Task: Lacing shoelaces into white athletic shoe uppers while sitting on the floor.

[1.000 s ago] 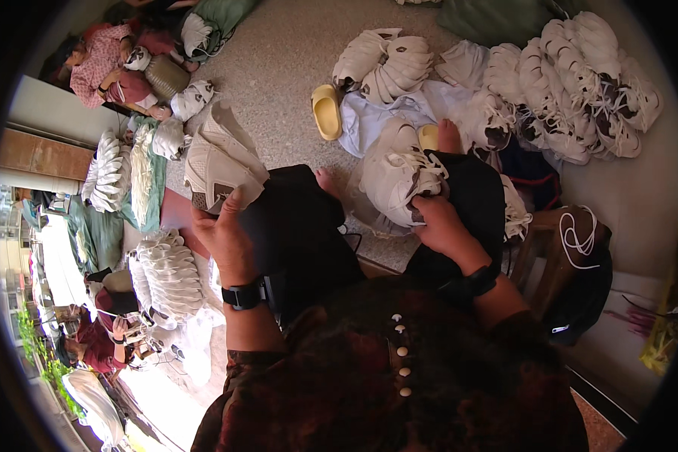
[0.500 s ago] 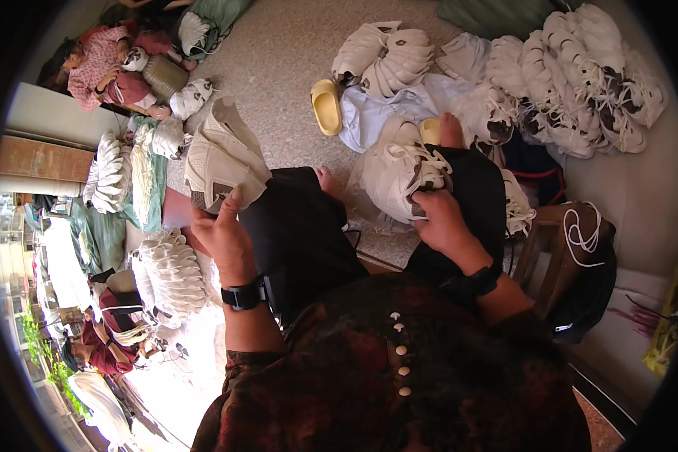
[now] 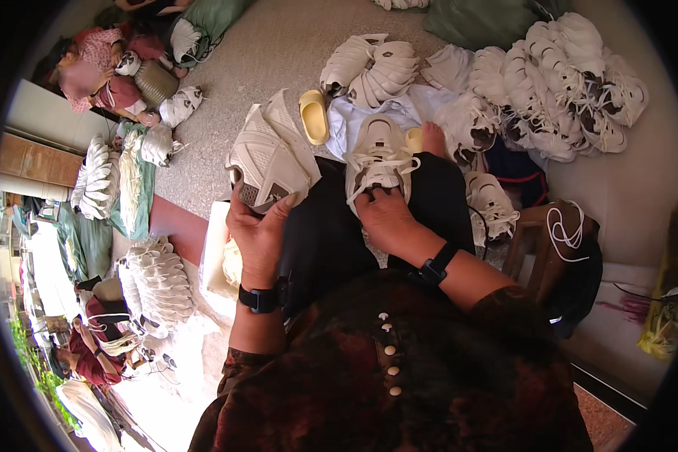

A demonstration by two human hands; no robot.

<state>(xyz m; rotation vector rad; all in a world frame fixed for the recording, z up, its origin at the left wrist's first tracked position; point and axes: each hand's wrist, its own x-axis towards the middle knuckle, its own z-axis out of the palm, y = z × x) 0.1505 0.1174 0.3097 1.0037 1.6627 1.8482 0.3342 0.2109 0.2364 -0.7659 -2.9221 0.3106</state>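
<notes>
My left hand (image 3: pixel 258 233) is closed on a few nested cream shoe uppers (image 3: pixel 273 154) with no laces in them, thumb and fingers pinching their dark-grey lower end. Beside it, over my lap, my right hand (image 3: pixel 388 217) grips the near, dark-lined end of a cream shoe upper (image 3: pixel 382 143) with white laces threaded through it. That upper lies with its toe pointing away from me and its lace ends loose at the sides. My right fingertips are partly hidden inside its opening. The two held lots are apart, separated by a small gap.
Several nested stacks of uppers lie ahead on a white cloth (image 3: pixel 339 124), near a yellow slipper (image 3: pixel 313 117). A large heap of laced uppers (image 3: pixel 557 90) stands at the far right. A wooden stool (image 3: pixel 531 237) with a white lace is right; a co-worker (image 3: pixel 98 60) sits far left.
My left hand and the unlaced uppers have come rightward, closer to the middle. My right hand has moved left, and the laced upper has turned to lie straight before me.
</notes>
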